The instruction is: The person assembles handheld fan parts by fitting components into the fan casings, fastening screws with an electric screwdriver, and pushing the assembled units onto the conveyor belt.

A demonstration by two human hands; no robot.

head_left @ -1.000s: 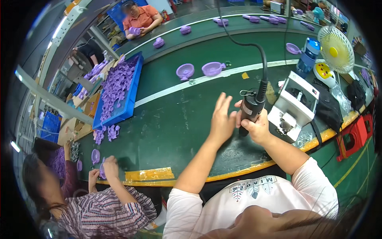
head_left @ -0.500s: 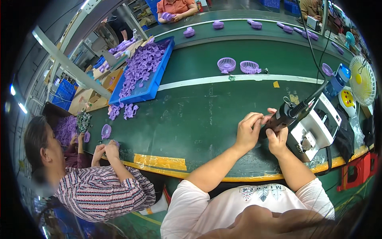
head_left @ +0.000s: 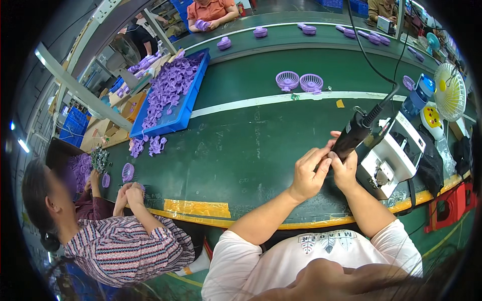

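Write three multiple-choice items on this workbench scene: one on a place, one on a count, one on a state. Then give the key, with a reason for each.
1. Where does the blue tray of purple parts lie?
A. left of the person's hands
B. right of the white machine
C. on the floor

2. How many round purple grilles lie side by side past the white line?
A. one
B. two
C. five

3. What does the right hand do?
A. lies flat on the belt
B. grips the black corded tool
C. holds a cup

Key: A, the tray lies far left on the green belt; B, a pair shows; B, its fingers wrap the tool, with the left hand at its tip.
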